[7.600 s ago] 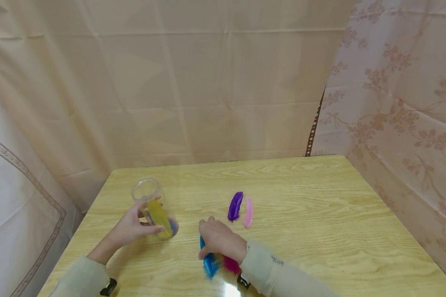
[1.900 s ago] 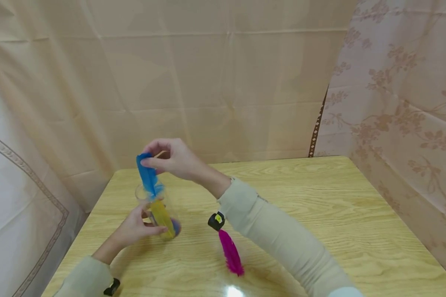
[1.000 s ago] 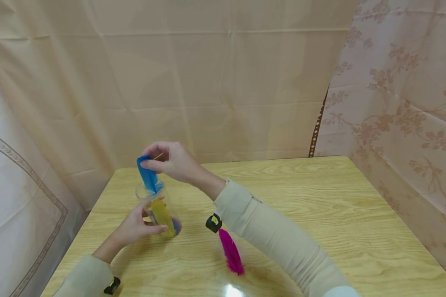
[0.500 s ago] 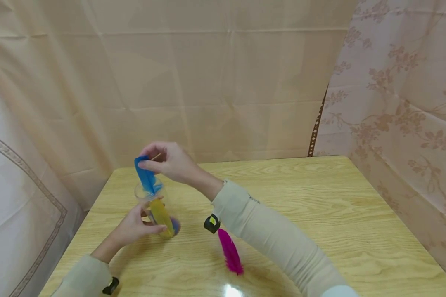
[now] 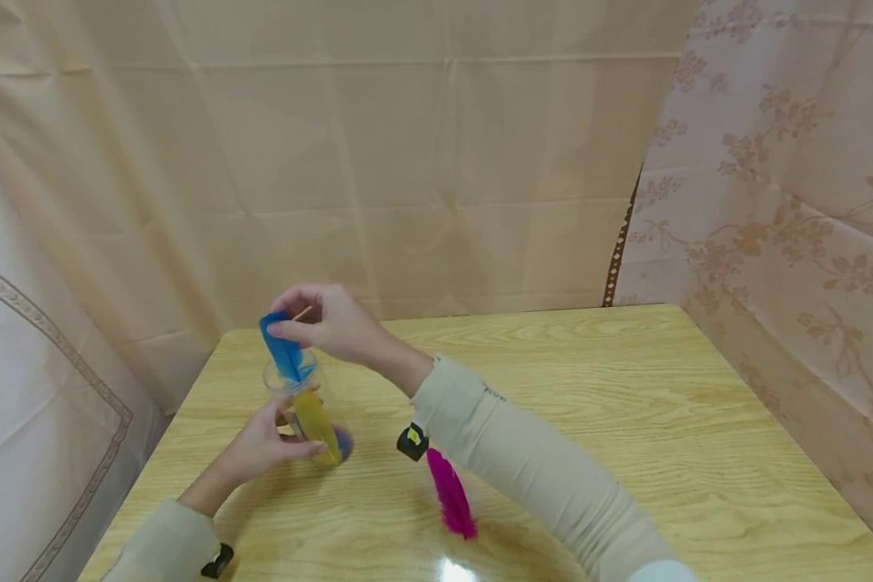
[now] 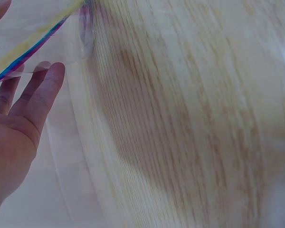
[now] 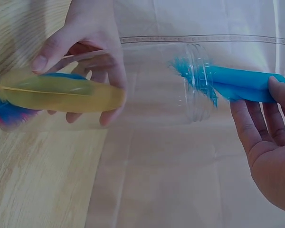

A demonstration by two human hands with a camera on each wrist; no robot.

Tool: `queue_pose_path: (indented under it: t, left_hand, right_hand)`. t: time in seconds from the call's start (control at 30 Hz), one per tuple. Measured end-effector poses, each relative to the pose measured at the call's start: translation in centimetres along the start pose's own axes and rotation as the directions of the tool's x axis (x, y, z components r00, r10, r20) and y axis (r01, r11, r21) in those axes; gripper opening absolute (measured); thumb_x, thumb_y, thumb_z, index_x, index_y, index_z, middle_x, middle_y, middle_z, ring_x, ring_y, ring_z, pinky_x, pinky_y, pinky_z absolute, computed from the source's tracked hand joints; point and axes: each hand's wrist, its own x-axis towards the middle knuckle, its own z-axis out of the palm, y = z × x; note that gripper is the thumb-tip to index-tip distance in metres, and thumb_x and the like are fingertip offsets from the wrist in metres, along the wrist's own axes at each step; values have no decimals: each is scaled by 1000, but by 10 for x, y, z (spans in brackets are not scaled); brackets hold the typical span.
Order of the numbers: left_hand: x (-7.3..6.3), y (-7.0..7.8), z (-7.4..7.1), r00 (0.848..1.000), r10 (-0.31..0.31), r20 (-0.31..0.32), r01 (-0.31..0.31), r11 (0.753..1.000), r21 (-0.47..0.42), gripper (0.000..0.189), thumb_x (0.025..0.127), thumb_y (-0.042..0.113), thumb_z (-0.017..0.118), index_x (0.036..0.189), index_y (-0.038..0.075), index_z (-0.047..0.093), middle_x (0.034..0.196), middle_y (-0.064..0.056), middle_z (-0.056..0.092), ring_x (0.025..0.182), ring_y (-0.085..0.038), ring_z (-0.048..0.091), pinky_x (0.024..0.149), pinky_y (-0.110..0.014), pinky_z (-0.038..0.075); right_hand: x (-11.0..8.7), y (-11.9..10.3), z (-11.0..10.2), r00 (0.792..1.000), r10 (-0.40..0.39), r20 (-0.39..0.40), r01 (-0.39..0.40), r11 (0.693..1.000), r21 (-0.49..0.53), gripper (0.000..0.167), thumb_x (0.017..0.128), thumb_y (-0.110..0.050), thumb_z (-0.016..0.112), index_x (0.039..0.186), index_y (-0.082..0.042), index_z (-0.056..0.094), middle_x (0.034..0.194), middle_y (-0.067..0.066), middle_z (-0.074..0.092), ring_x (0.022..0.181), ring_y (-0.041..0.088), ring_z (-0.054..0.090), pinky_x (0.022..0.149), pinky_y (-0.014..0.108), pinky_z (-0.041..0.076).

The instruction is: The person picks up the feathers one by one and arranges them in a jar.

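On table point(image 5: 626, 436), head-view only: magenta feather point(image 5: 451, 495)

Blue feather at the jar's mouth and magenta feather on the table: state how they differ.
The blue feather is pinched in the right hand, while the magenta feather lies on the table. The blue feather's fluffy end is inside the clear jar; the magenta feather is wholly outside it. Both are brightly coloured.
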Motion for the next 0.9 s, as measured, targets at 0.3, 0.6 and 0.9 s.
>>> queue_pose_path:
  t: [0.3,0.6,0.9]
  left_hand:
    - [0,0,1,1000,-18,-3,18,1000,-2,86,79,8,88,150,5,38,141,-27,48,113,-38,58,82,-34,60]
    - [1,1,-1,1000,-21,6,21,1000,3,86,80,10,88,151,9,39,140,-24,49,117,-45,55,83,-35,60]
    - [-1,4,0,999,-39,-2,39,999,31,87,81,13,88,151,8,38,138,-20,51,115,-41,57,83,-35,60]
  right_hand:
    - [-1,2,3,999,49,-4,-49,999,-21,14,95,-8,73,107,-2,70,96,5,68,80,15,70,72,29,61]
    - [-3,9,2,1000,10,9,-10,999,-48,16,95,-10,72,110,-4,69,95,1,67,81,14,70,73,29,61]
    - [-5,14,0,1000,0,15,0,999,-36,19,96,-10,71,114,-5,70,96,-1,67,81,14,70,74,31,62]
